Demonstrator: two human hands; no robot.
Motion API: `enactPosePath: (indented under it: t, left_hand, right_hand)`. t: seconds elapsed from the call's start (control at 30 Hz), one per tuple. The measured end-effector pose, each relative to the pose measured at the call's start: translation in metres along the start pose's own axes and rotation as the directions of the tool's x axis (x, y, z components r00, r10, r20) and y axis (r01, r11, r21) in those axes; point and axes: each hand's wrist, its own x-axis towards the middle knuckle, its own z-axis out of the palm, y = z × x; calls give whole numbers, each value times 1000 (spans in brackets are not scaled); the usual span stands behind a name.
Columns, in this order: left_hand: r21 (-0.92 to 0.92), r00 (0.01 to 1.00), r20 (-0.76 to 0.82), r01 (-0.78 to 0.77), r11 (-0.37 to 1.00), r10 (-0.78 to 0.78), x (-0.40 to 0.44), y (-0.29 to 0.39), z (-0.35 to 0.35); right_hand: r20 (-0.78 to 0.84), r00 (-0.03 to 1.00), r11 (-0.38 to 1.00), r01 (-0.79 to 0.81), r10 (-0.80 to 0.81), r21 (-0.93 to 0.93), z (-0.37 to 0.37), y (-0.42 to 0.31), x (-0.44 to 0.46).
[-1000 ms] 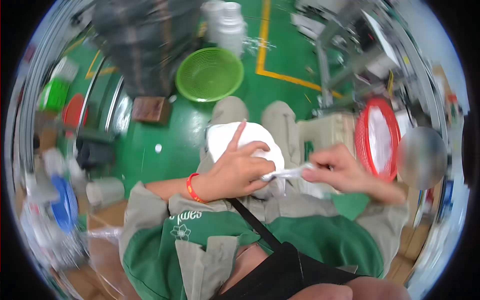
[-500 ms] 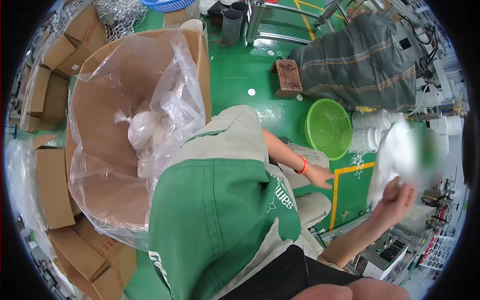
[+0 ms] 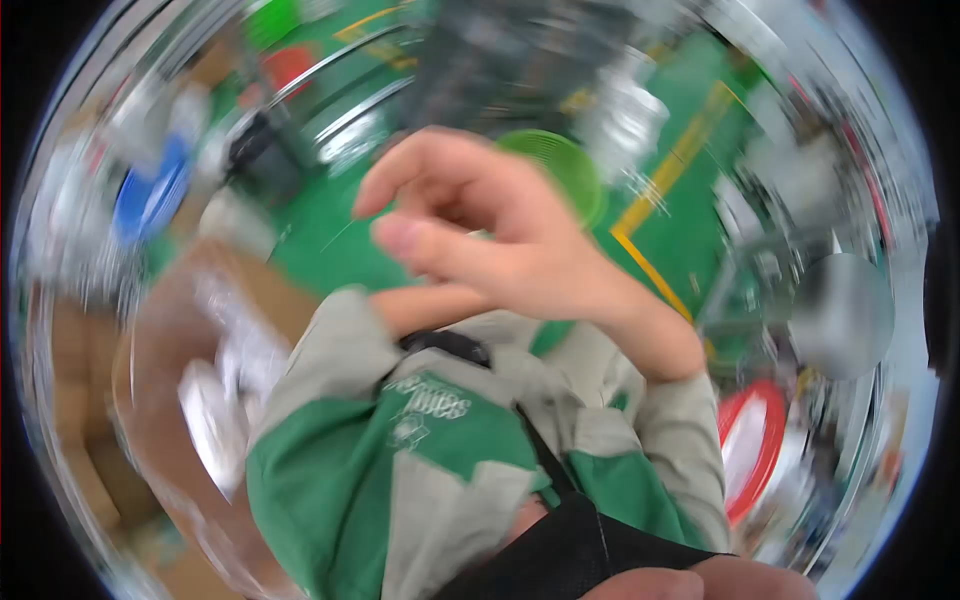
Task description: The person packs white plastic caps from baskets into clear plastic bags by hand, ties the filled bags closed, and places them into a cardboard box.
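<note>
My right hand (image 3: 490,220) is raised in front of my chest, large in the head view and smeared by motion. Its fingers are loosely curled, with a gap between thumb and forefinger, and I see nothing held there. Below and behind it, my left forearm (image 3: 430,308) reaches out of a grey and green sleeve (image 3: 330,400). The left hand itself is hidden behind the right one. Past my right wrist, on the floor, stands a green basket (image 3: 565,165), apart from the hand.
A large cardboard box (image 3: 150,400) with a clear plastic liner and pale bags stands at my left. A red-rimmed container (image 3: 755,450) is at the right. Farther off are a blue basket (image 3: 155,195), a dark bin (image 3: 265,155) and yellow floor lines (image 3: 665,180).
My view has swung round and my torso is more upright. The right hand has come from the far right to in front of my chest. My left arm has drawn in behind it.
</note>
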Motion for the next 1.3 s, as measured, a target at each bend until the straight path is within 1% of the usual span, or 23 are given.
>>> enactPosePath:
  t: [0.13, 0.2, 0.3, 0.37, 0.4, 0.43, 0.47, 0.53, 0.57, 0.63, 0.67, 0.7, 0.73, 0.77, 0.8, 0.83, 0.9, 0.97, 1.03, 1.1, 1.17, 1.2, 1.3]
  left_hand:
    - [-47, 992, 117, 62, 997, -57, 13, -30, -5]
    - [-32, 986, 106, 132, 991, -128, 24, -35, -5]
    - [-71, 884, 330, 373, 925, -331, 52, -45, 9]
    - [-73, 860, 339, 429, 900, -382, 81, -50, 23]
    - [-28, 880, 305, 392, 920, -365, 94, -55, 28]
    - [-116, 780, 307, 600, 792, -546, 114, -60, 32]
    - [-191, 638, 328, 767, 612, -697, 136, -68, 34]
    - [-468, 438, 322, 844, 261, -839, 172, -179, 53]
    - [-606, 305, 338, 794, 43, -890, 183, -225, 61]
    - [-743, 528, 314, 654, 143, -789, 173, -334, 81]
    - [-779, 395, 148, 612, 140, -907, 170, -350, 92]
    - [-838, 434, 204, 540, 72, -877, 164, -389, 97]
    - [-852, 368, 164, 520, 56, -915, 159, -378, 99]
    - [-866, 297, 106, 497, 58, -949, 163, -356, 93]
    - [-877, 313, 127, 479, 41, -941, 189, -364, 110]
    - [-934, 322, 157, 357, -34, -934, 167, -416, 88]
    - [-977, 333, 211, 105, -186, -919, 155, -480, 72]
    - [-999, 430, -11, -49, -11, -903, 162, -472, 62]
    - [-992, 410, 25, -103, -73, -912, 165, -455, 53]
    - [-968, 15, 218, -127, -218, -976, 174, -438, 50]
    - [-967, 213, 250, -2, -256, -945, 162, -465, 47]
    - [-956, 291, 285, 13, -294, -913, 170, -480, 45]
    - [-941, 267, 309, -56, -335, -913, 186, -446, 39]
  right_hand:
    - [-357, 913, 970, -128, 196, 205, -84, 47, -91]
    - [-621, 751, 973, -138, 224, 184, -118, 79, -158]
    - [-876, 431, 974, -162, 216, 161, -137, 103, -277]
    - [-964, 49, 957, -144, 262, 252, -136, 108, -359]
    - [-959, -129, 967, -15, 252, 256, -127, 115, -401]
    - [-939, -255, 953, 253, 232, 167, -117, 127, -453]
    - [-838, -355, 839, 506, 415, 201, -106, 135, -510]
    - [-645, -581, 729, 682, 496, -53, -76, 124, -585]
    - [-535, -610, 609, 765, 584, -208, -63, 110, -609]
    - [-453, -697, 621, 711, 557, -331, -43, 92, -643]
    - [-542, -712, 686, 661, 446, -304, -38, 89, -654]
    - [-609, -695, 677, 659, 383, -328, -43, 88, -668]
    - [-466, -746, 712, 638, 476, -294, -53, 74, -659]
    - [-489, -780, 819, 537, 391, -202, -58, 82, -671]
    - [-275, -813, 780, 576, 513, -244, -70, 86, -681]
    - [-227, -741, 719, 669, 632, -185, -69, 95, -712]
    - [-215, -846, 825, 527, 488, -203, -80, 99, -715]
    - [-183, -843, 823, 536, 506, -188, -70, 89, -731]
    - [-141, -843, 828, 537, 519, -161, -44, 72, -731]
    - [-106, -895, 887, 445, 434, -124, -12, 62, -711]
    - [-165, -954, 967, 255, 252, 5, 19, 43, -658]
    - [-147, -946, 957, 289, 290, 29, 35, 30, -640]
    - [-168, -929, 944, 320, 329, 79, 73, 1, -587]
